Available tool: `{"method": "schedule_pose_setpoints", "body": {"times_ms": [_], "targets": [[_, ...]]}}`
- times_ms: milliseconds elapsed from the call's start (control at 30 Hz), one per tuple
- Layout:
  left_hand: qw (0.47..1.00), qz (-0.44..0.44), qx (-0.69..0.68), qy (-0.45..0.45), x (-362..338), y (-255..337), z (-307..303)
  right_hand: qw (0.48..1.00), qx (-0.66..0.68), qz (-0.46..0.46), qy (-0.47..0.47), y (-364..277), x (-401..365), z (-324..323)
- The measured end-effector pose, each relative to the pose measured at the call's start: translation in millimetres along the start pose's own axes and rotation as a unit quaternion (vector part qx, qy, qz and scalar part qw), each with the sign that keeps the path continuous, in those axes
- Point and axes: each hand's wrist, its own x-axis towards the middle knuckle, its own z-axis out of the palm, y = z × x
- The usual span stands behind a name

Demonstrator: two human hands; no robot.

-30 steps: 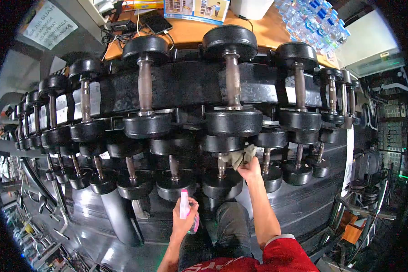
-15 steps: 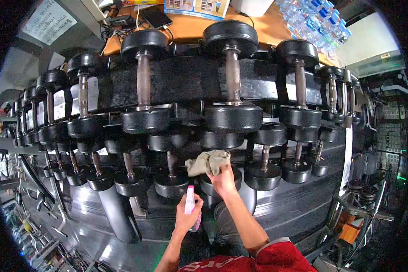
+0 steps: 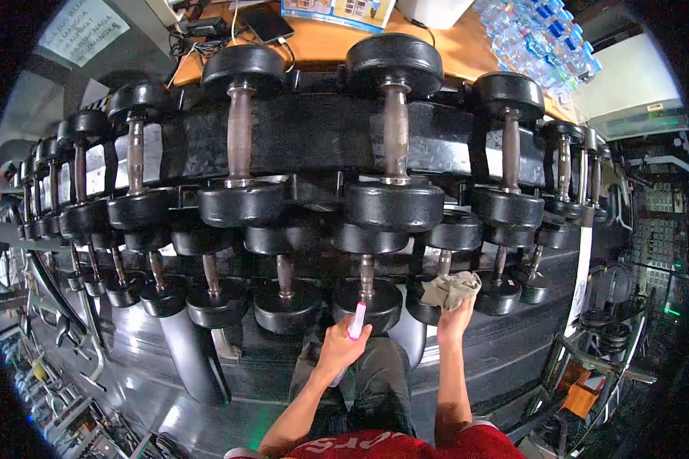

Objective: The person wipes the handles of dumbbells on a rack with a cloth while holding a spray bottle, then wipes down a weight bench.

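"Rightward go the cloth (image 3: pixel 453 291) and the right hand (image 3: pixel 452 324) since the earlier frame; they were by the neighbouring dumbbell (image 3: pixel 367 304). Left hand (image 3: pixel 344 345) has shifted slightly right too."

"Where's the cloth now?"

"At the near end of the next dumbbell (image 3: pixel 423 306) along the lower row, overlapping its right side in view. Whether it presses there, nobody could tell."

"And the right hand's fingers?"

"Pinched on the cloth's lower edge, with the grey-beige folds bunched above them."

"What about the left?"

"Curled round a sprayer (image 3: pixel 357 320), its white and pink top sticking up in front of the neighbouring dumbbell's near end. The wearer's legs (image 3: pixel 381 375) show below that hand."

"What's above?"

"Upper dumbbells (image 3: pixel 396 138) sit across the rack (image 3: pixel 314 138), black ends and worn metal handles. Beyond is an orange-brown worktop (image 3: pixel 318 47) with a phone (image 3: pixel 268 26), cables (image 3: pixel 200 50) and, at the right, water bottles (image 3: pixel 540 46)."
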Motion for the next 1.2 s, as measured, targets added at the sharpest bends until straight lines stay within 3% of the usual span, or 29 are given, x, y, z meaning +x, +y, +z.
{"method": "schedule_pose_setpoints", "body": {"times_ms": [67,133,200,233,267,333,400,467,500,600,633,667,733,800,867,967,1033,1067,1100,1133,1200], "targets": [[1.0,-0.005,-0.003,0.003,-1,1,0,0.997,-0.065,-0.042,-0.002,17,0,3],[1.0,-0.01,-0.004,0.006,-1,1,0,0.946,-0.317,-0.066,0.011,13,-16,41],[0.998,0.039,-0.049,0.017,-2,-2,2,0.903,-0.384,-0.17,-0.089,61,-4,46],[0.998,0.039,-0.048,0.016,-3,-4,2,0.877,-0.43,-0.164,-0.142,67,-10,62],[0.997,0.04,-0.062,0.012,-4,-7,2,0.845,-0.472,-0.157,-0.195,70,-16,84],[0.997,0.039,-0.073,0.009,-5,-10,0,0.688,-0.564,-0.36,-0.281,70,-23,118],[0.998,0.026,-0.057,0.009,-11,-12,-3,0.676,-0.583,-0.367,-0.262,70,-29,127],[0.997,-0.02,-0.068,-0.005,-14,-20,-3,0.637,-0.606,-0.334,-0.34,62,-25,122],[0.995,-0.064,-0.079,-0.017,-14,-22,-2,0.553,-0.616,-0.442,-0.346,57,-22,116],[0.995,-0.052,-0.088,-0.02,-18,-21,-5,0.508,-0.628,-0.412,-0.422,47,-25,99],[0.995,-0.053,-0.088,-0.019,-20,-22,-8,0.485,-0.694,-0.236,-0.477,33,-27,95],[0.994,-0.052,-0.094,-0.019,-22,-22,-10,0.484,-0.694,-0.236,-0.478,28,-20,93],[0.993,-0.051,-0.103,-0.018,-25,-27,-13,0.542,-0.66,-0.128,-0.504,17,-5,90],[0.989,-0.018,-0.146,0.005,-27,-33,-18,0.532,-0.657,-0.163,-0.509,7,7,102],[0.988,-0.044,-0.147,0.007,-31,-38,-24,0.585,-0.646,-0.131,-0.472,2,1,122],[0.987,-0.052,-0.148,0.026,-32,-52,-30,0.6,-0.627,-0.129,-0.48,20,-21,153],[0.979,-0.089,-0.185,0.017,-33,-51,-33,0.577,-0.616,-0.145,-0.517,64,-34,157],[0.975,-0.089,-0.201,0.021,-34,-49,-35,0.53,-0.66,-0.091,-0.525,97,-36,154],[0.976,-0.088,-0.197,0.019,-34,-45,-38,0.547,-0.636,-0.133,-0.529,148,-33,133],[0.978,-0.09,-0.186,0.019,-36,-39,-41,0.54,-0.685,-0.151,-0.465,149,-49,143],[0.981,-0.095,-0.17,0.02,-36,-38,-45,0.525,-0.72,-0.116,-0.44,158,-51,151]]}}
